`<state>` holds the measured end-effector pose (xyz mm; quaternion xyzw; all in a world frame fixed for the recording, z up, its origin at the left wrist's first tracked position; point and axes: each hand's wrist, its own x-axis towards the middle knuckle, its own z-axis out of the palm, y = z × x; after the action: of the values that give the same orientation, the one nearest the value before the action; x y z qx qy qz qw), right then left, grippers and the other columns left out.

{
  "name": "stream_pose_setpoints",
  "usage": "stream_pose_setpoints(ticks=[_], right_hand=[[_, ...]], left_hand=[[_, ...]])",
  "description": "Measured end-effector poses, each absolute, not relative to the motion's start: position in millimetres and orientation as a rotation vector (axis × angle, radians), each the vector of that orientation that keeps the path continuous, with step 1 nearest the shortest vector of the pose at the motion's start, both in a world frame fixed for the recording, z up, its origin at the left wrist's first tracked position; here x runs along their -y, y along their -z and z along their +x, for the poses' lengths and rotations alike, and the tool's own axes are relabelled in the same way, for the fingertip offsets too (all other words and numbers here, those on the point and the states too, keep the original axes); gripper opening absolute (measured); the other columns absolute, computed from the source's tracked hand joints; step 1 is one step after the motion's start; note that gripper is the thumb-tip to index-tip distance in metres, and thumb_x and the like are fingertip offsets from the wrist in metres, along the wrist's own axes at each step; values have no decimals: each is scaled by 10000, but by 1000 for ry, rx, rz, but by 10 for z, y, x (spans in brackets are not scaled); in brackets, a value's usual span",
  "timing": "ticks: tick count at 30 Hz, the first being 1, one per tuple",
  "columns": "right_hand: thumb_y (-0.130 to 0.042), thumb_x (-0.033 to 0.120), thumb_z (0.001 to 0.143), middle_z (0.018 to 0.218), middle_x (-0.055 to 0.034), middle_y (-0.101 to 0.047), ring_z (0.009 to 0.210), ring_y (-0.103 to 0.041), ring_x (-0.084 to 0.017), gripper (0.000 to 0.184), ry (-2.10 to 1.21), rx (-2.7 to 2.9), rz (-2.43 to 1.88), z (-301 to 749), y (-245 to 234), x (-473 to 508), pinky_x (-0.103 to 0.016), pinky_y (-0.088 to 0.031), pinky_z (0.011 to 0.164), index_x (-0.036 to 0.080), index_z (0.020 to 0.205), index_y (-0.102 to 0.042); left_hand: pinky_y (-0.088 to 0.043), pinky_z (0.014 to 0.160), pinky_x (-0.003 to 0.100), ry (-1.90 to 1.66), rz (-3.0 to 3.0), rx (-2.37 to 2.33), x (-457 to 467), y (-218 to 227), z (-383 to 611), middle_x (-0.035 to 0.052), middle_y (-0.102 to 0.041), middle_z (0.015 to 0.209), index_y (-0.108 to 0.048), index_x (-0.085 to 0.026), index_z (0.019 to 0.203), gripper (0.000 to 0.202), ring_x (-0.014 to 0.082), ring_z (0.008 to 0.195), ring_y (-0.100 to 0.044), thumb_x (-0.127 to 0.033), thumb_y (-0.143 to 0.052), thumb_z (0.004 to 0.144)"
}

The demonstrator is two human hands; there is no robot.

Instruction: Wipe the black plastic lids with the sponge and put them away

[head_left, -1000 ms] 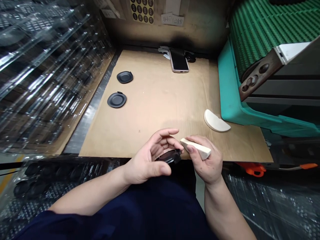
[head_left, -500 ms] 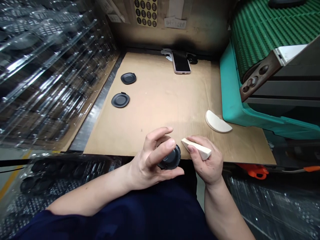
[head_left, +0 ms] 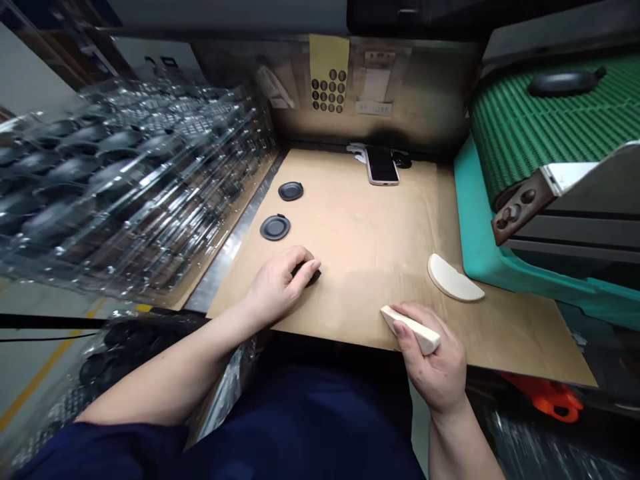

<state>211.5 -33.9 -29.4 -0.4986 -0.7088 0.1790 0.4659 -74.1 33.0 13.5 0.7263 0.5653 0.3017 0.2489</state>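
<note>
My left hand (head_left: pixel 283 283) is closed on a round black plastic cap (head_left: pixel 314 276) low over the cardboard sheet (head_left: pixel 360 247); the fingers hide most of the cap. Beyond it lie two similar dark caps, a nearer one (head_left: pixel 275 227) and a farther one (head_left: pixel 291 191), each with a small tab on its edge. My right hand (head_left: pixel 435 353) grips a cream-coloured foam pad (head_left: pixel 413 330) between thumb and fingers, near the front edge of the cardboard. A half-round cream pad (head_left: pixel 455 279) lies flat just beyond the right hand.
Stacked clear plastic trays (head_left: pixel 165 200) holding dark parts line the left side. A phone (head_left: pixel 382 166) lies at the back. On the right, a teal bin (head_left: pixel 475 247) stands below a green conveyor belt (head_left: pixel 540 127) carrying a black part (head_left: pixel 565 81). An orange handle (head_left: pixel 557 400) shows below the front edge.
My left hand has moved left and away from my body, carrying the black cap down to the cardboard. The right hand still holds the pad. The camera view has tilted up.
</note>
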Motion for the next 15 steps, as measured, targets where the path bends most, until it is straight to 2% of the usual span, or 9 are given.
stream_pose_setpoints(ticks=[3, 5, 7, 11, 15], right_hand=[[-671, 219, 934, 1047, -61, -739, 941, -720, -213, 214, -423, 1751, -1210, 2109, 296, 332, -343, -576, 835, 213, 1146, -693], [-663, 216, 940, 1041, -60, -739, 938, -721, -207, 207, -416, 1759, -1203, 2105, 286, 330, -336, -577, 832, 211, 1145, -689], [-660, 219, 944, 1040, -59, -739, 938, -721, -200, 203, -408, 1763, -1200, 2105, 277, 328, -326, -579, 832, 210, 1146, -686], [-650, 236, 957, 1044, -54, -737, 940, -720, -185, 192, -399, 1769, -1211, 2111, 286, 328, -306, -580, 838, 210, 1145, -682], [-645, 252, 964, 1057, -58, -737, 952, -721, -183, 194, -389, 1779, -1209, 2120, 311, 328, -300, -582, 845, 214, 1151, -677]], left_hand=[[-485, 912, 389, -844, 2001, -1668, -337, -62, -896, 91, -656, 1074, -584, -182, 1109, 278, 223, 983, -626, -427, -520, 993], [-461, 1025, 445, -790, 2110, -1610, -268, -27, -967, 141, -603, 1257, -510, -173, 1305, 464, 271, 1168, -581, -443, -609, 941], [-422, 1101, 488, -652, 2267, -1516, -198, -13, -1000, 158, -543, 1364, -446, -195, 1422, 604, 305, 1286, -508, -438, -654, 910], [-440, 1094, 484, -452, 2424, -1514, -328, -81, -985, 148, -563, 1320, -478, -208, 1435, 529, 302, 1250, -505, -391, -572, 947], [-402, 1120, 510, -473, 2446, -1757, -961, -255, -1011, 162, -544, 1334, -465, -162, 1467, 585, 328, 1258, -475, -344, -545, 916]])
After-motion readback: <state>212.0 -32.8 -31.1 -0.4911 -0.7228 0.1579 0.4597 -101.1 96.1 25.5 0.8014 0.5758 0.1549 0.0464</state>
